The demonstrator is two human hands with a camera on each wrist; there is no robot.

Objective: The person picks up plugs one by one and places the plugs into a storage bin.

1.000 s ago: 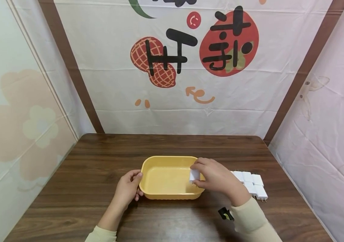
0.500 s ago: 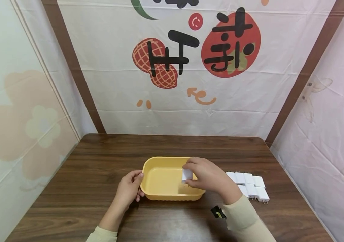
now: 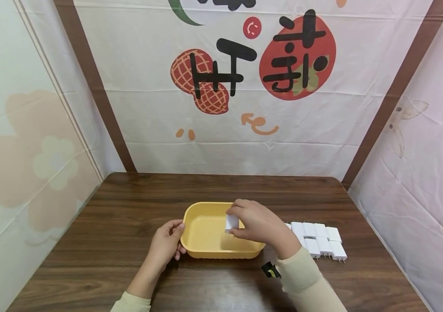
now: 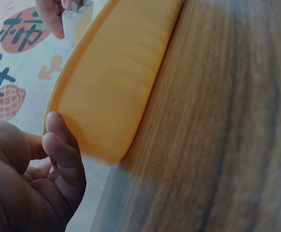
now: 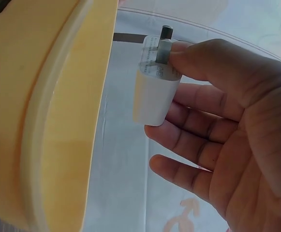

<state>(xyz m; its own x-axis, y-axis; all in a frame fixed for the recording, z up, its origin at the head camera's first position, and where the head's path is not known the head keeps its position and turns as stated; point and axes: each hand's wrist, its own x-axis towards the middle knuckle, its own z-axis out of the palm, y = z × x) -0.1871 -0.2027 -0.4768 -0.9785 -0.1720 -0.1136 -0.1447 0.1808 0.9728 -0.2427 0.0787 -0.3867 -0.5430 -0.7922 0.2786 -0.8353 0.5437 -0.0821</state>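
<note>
A yellow plastic basin (image 3: 223,254) stands on the table, and its visible inside holds nothing. My left hand (image 3: 166,240) grips its left end, thumb over the rim and fingers against the outer wall. Over the basin, my right hand (image 3: 258,223) pinches a white charger plug (image 3: 231,222) between thumb and fingers. In the right wrist view the charger (image 5: 155,99) shows its metal prongs near the thumb, and the other fingers lie around its far side. To the right of the basin, several matching white chargers (image 3: 337,250) lie side by side in two rows, some partly hidden behind the right arm.
Everything rests on a dark wooden table (image 3: 128,208). Printed fabric walls (image 3: 213,156) close it in at the back and both sides. A black strap piece (image 3: 270,270) hangs by the right sleeve.
My right hand has carried the charger leftward, from the basin's right end to over its middle. More of the chargers on the table show now. The left hand stays on the rim.
</note>
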